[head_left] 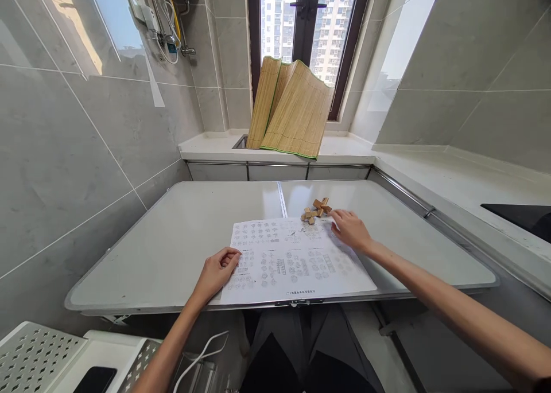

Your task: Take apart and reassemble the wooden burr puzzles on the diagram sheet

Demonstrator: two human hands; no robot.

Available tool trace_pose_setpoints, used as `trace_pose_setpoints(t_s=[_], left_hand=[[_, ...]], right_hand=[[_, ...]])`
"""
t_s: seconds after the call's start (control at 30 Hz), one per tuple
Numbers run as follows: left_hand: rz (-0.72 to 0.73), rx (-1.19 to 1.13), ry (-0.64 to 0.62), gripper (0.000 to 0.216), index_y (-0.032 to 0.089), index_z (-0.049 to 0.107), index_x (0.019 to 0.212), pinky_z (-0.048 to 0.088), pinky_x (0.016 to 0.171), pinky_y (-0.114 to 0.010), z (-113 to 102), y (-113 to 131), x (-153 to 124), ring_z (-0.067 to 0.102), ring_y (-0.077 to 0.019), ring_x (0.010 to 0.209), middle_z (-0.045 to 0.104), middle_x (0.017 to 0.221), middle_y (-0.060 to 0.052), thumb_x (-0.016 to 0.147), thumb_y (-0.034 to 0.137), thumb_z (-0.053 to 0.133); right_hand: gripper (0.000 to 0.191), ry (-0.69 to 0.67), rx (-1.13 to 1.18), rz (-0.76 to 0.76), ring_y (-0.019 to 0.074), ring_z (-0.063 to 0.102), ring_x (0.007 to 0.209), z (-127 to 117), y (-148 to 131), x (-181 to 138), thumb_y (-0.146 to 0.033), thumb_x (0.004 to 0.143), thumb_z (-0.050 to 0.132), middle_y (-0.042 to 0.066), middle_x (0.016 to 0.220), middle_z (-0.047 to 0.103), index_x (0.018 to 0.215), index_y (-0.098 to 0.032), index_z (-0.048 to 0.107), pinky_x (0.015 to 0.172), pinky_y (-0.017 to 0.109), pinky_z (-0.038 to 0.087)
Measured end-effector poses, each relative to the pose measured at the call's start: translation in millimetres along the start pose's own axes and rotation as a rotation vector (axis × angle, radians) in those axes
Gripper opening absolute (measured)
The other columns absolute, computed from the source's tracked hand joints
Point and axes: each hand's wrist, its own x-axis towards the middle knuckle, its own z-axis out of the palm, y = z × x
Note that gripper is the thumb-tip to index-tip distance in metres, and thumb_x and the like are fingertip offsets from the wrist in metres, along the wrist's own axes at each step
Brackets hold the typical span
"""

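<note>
A large printed sheet of paper point(258, 287) with small line drawings lies on the white folding table. My left hand point(218, 271) rests at its left edge, fingers curled with the tips on the paper. Beyond the sheet's far edge sit light-brown wooden puzzle pieces, a farther cluster point(322, 205) and a nearer one point(309, 215), close together. My right hand point(350, 229) hovers over or rests on the sheet's upper right. Its thumb and index finger are apart, with the index fingertip at the right side of the farther cluster; whether it touches is hard to tell.
The white folding table point(185, 226) has a seam down its middle. Behind it, a bamboo mat point(297, 112) leans at the window on a white counter point(353, 146). Lower left, a phone point(95, 380) lies on a white perforated surface point(38, 353) near a white cable point(200, 355).
</note>
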Motion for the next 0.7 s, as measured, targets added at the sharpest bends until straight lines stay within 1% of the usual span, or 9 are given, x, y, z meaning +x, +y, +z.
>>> trace_pose_setpoints(t_s=[0.1, 0.23, 0.27, 0.37, 0.43, 0.5, 0.6, 0.7], left_hand=[[0.002, 0.002, 0.004, 0.042, 0.021, 0.076, 0.097, 0.05, 0.07, -0.03, 1, -3, 1, 0.063, -0.0198, 0.07, 0.072, 0.077, -0.004, 0.092, 0.059, 0.059], [0.002, -0.004, 0.004, 0.039, 0.021, 0.076, 0.097, 0.05, 0.069, -0.029, 2, -4, 0, 0.063, -0.0199, 0.071, 0.072, 0.076, -0.003, 0.092, 0.057, 0.06], [0.002, -0.005, 0.005, 0.039, 0.021, 0.076, 0.096, 0.05, 0.069, -0.029, 2, -4, 0, 0.063, -0.0199, 0.07, 0.072, 0.075, -0.003, 0.091, 0.057, 0.06], [0.003, 0.0, 0.009, 0.039, 0.021, 0.076, 0.095, 0.05, 0.069, -0.03, 2, -2, 0, 0.062, -0.0198, 0.069, 0.072, 0.074, -0.003, 0.091, 0.056, 0.06], [0.003, 0.0, 0.008, 0.038, 0.021, 0.076, 0.096, 0.05, 0.069, -0.03, 2, -2, -1, 0.063, -0.0199, 0.07, 0.072, 0.075, -0.003, 0.091, 0.056, 0.06], [0.001, -0.003, 0.006, 0.038, 0.021, 0.075, 0.096, 0.05, 0.069, -0.03, 2, -2, -1, 0.063, -0.0199, 0.07, 0.072, 0.075, -0.003, 0.091, 0.056, 0.06], [0.003, -0.006, 0.006, 0.038, 0.021, 0.075, 0.096, 0.05, 0.069, -0.03, 2, -3, -1, 0.063, -0.0197, 0.07, 0.072, 0.075, -0.003, 0.092, 0.056, 0.06], [0.003, -0.005, 0.005, 0.039, 0.021, 0.075, 0.095, 0.05, 0.069, -0.03, 3, -4, 0, 0.062, -0.0194, 0.068, 0.071, 0.073, -0.002, 0.092, 0.057, 0.06]], right_hand=[[0.032, -0.013, -0.087, 0.131, 0.0372, 0.063, 0.117, 5, 7, 33, -0.021, 0.101, 0.046, 0.025, 0.13, 0.066, 0.129, -0.013, 0.06, 0.097, 0.049, 0.046], [0.026, -0.11, -0.152, 0.223, 0.0333, 0.068, 0.109, 14, 4, 62, -0.025, 0.104, 0.053, 0.022, 0.117, 0.071, 0.125, -0.012, 0.062, 0.093, 0.045, 0.051], [0.027, -0.136, -0.163, 0.242, 0.0315, 0.069, 0.108, 16, 2, 67, -0.026, 0.105, 0.056, 0.021, 0.116, 0.071, 0.126, -0.012, 0.063, 0.092, 0.045, 0.053], [0.036, -0.2, -0.191, 0.296, 0.027, 0.069, 0.11, 19, -1, 77, -0.033, 0.102, 0.067, 0.014, 0.129, 0.067, 0.132, -0.014, 0.063, 0.093, 0.046, 0.059], [0.039, -0.222, -0.204, 0.318, 0.0253, 0.069, 0.112, 17, -1, 81, -0.037, 0.101, 0.069, 0.011, 0.134, 0.065, 0.134, -0.017, 0.063, 0.093, 0.047, 0.06], [0.036, -0.218, -0.211, 0.319, 0.0262, 0.071, 0.106, 11, -1, 84, -0.033, 0.103, 0.065, 0.013, 0.126, 0.069, 0.134, -0.014, 0.062, 0.09, 0.045, 0.06], [0.031, -0.166, -0.21, 0.292, 0.0294, 0.073, 0.095, -4, -2, 84, -0.024, 0.108, 0.05, 0.018, 0.111, 0.076, 0.134, -0.009, 0.06, 0.08, 0.04, 0.054], [0.033, -0.088, -0.191, 0.225, 0.0306, 0.073, 0.093, -24, -9, 78, -0.024, 0.11, 0.036, 0.021, 0.115, 0.076, 0.126, -0.012, 0.062, 0.072, 0.035, 0.046]])
